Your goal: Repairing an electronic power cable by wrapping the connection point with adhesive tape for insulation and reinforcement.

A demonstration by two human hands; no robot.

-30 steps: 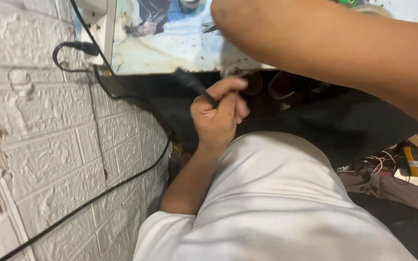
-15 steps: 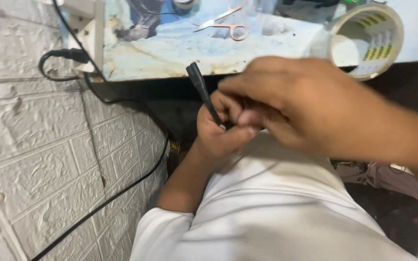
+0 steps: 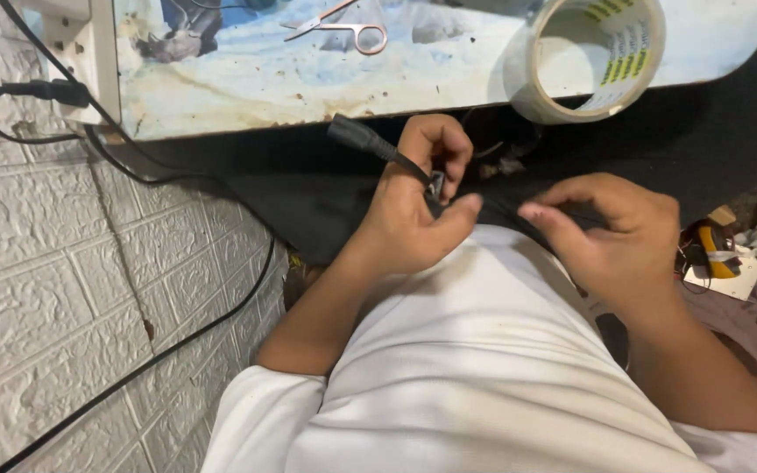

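We see the left hand (image 3: pixel 413 210) clenched around a black cable connector (image 3: pixel 370 144), the fingers curled over and the thumb pressed in from the right. The connector's thick plug end juts up and to the left out of the top of the fist, tilted toward the edge of the table (image 3: pixel 247 88), while its thinner part runs down between the index finger and thumb. There is something small and metallic at the pinch point, though the view is too dim there for us to say what it is.

The right hand (image 3: pixel 611 236) sits just beside the left, to its right and a little lower, over the white shirt (image 3: pixel 484 368). Its fingertips (image 3: pixel 532 212) point toward the left thumb and stop just short of it. A thin dark line seems to pass under those fingers, but we cannot tell whether the hand grips it or merely hovers half curled.

Above the hands, on the table, lies a roll of clear tape (image 3: pixel 589 52), overhanging the near edge, and farther back a pair of scissors (image 3: pixel 343 26). At the left, a black plug (image 3: pixel 50 90) sits in a white power strip (image 3: pixel 81 44), and its cord trails down the white brick-patterned wall (image 3: pixel 54 289).
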